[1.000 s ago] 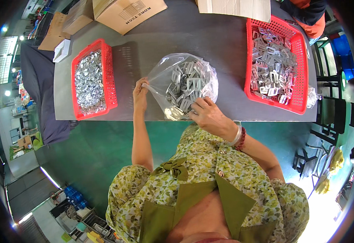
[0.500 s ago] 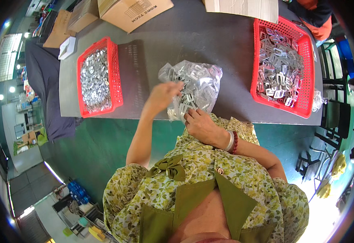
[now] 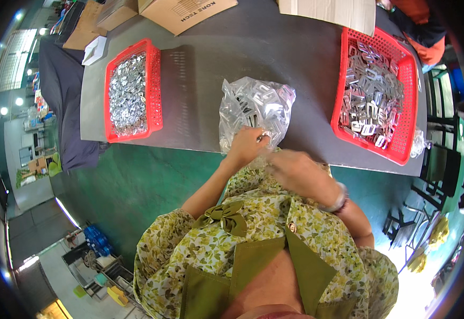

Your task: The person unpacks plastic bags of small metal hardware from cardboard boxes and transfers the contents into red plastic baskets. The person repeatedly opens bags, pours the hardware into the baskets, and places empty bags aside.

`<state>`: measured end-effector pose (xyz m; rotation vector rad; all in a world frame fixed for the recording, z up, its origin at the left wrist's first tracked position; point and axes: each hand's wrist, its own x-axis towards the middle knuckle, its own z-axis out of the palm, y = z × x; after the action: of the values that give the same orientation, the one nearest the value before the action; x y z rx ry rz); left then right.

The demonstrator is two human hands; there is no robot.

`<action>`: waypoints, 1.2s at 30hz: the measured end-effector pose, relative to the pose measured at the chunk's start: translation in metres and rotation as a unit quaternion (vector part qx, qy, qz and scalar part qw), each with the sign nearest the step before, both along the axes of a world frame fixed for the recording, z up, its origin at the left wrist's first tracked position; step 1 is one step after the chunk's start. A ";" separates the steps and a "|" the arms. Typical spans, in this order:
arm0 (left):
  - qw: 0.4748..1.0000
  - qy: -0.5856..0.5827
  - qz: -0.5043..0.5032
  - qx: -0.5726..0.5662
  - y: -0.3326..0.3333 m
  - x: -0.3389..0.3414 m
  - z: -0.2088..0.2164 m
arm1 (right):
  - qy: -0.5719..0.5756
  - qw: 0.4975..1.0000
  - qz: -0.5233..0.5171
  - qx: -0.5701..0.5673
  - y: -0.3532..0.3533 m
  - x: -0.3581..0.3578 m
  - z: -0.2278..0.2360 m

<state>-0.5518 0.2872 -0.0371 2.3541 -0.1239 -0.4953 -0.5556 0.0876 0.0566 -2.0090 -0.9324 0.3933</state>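
Note:
A clear plastic bag of flat metal slide buckles lies at the near edge of the table, in front of me. My left hand is over the bag's near side, its fingers curled into a pinch. What sits between those fingertips is too small to make out. Close by on the right, my right hand hovers just off the table edge, in front of my body. Motion smears its fingers, so their grip is unclear. A white band and red beads circle the right wrist.
On the left of the dark table stands a red basket of small shiny metal parts. A larger red basket at the right holds metal buckles. Cardboard boxes line the far side. Another person's orange-and-dark clothing shows at far right.
My left hand has come back and right, from the bag's left side to its near edge. My right hand has left the bag's near edge, moving right and toward me.

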 end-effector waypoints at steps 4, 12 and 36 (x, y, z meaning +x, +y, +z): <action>0.986 -0.118 -0.035 0.108 -0.017 -0.004 0.011 | -0.182 0.974 -0.131 -0.023 -0.011 0.068 0.019; 0.951 -0.260 -0.132 0.100 -0.058 -0.008 0.032 | -0.040 0.951 -0.014 -0.306 0.057 0.154 -0.061; 0.935 -0.291 -0.201 0.035 -0.002 0.153 -0.018 | 0.253 0.931 -0.261 0.036 -0.037 0.144 -0.126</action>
<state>-0.3988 0.2852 -0.0548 2.4818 -0.8852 0.0331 -0.4119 0.0509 -0.0689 -1.8636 -0.0802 0.5275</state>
